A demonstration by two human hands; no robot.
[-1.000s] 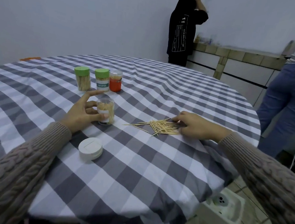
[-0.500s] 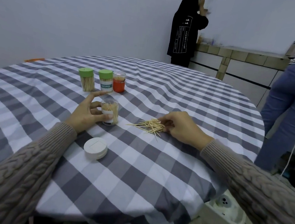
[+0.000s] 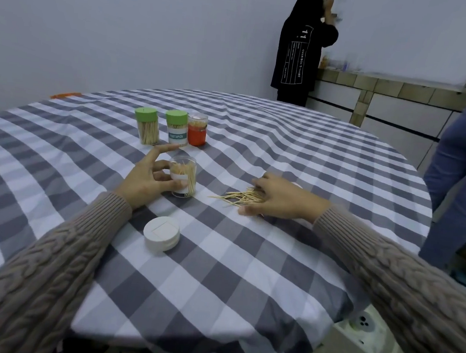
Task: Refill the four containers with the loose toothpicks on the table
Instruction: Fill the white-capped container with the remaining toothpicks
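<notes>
Toothpicks (image 3: 242, 198) left loose on the checked table (image 3: 245, 276), one clear jar (image 3: 183, 178) open.
I judge three far jars done: two green-capped, one orange. My left hand (image 3: 148, 181) grips the half-filled open jar, its white lid (image 3: 162, 233) nearby. My right hand (image 3: 282, 199) curls over the pile, having shifted right of it since half a second ago; I cannot tell if it pinches any.
</notes>
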